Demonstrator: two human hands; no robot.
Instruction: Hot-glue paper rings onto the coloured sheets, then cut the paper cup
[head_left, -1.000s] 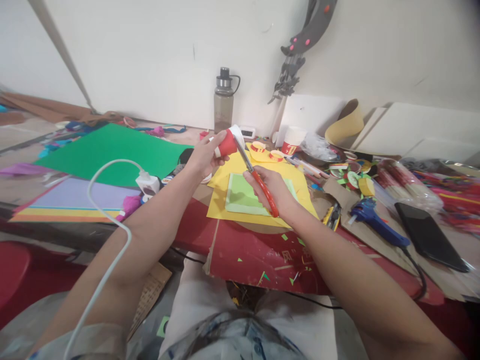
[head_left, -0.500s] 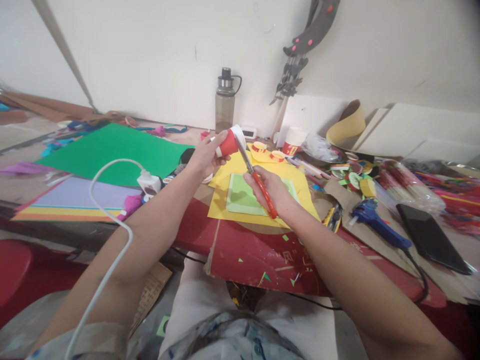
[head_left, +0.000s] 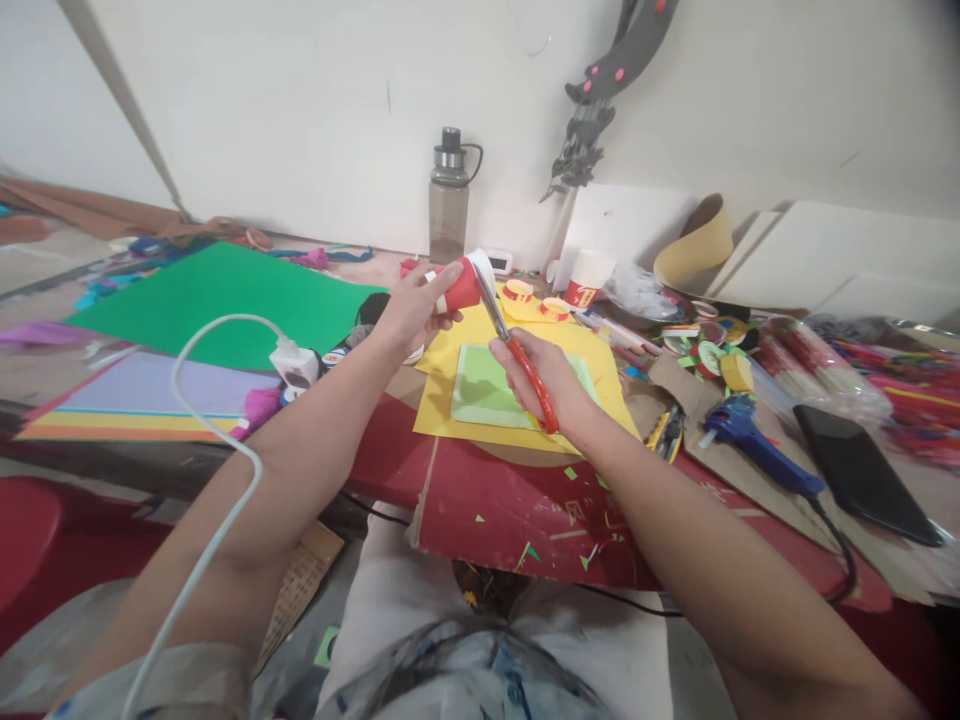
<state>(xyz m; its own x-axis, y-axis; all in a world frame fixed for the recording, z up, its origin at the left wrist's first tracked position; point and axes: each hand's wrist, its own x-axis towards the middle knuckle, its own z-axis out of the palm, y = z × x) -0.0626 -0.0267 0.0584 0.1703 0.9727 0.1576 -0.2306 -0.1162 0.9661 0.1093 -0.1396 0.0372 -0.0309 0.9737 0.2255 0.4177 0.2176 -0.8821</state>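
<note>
My left hand is wrapped round a red and white paper cup, tipped on its side with the white end toward the right. In my right hand is a pair of scissors with red handles. Their metal blades reach up to the cup's wall near its white end; how far they cut in is hard to make out. Below both hands lie yellow sheets with a light green sheet on top. Two red and yellow cup rings rest just behind the scissors.
A grey bottle and another paper cup stand at the back. On the right lie a blue glue gun, a yellow cutter and a black phone. A white cable crosses over my left forearm. Green card lies left.
The cup and scissors have shifted slightly to the right, and the cup has turned a little. Both hands keep their hold.
</note>
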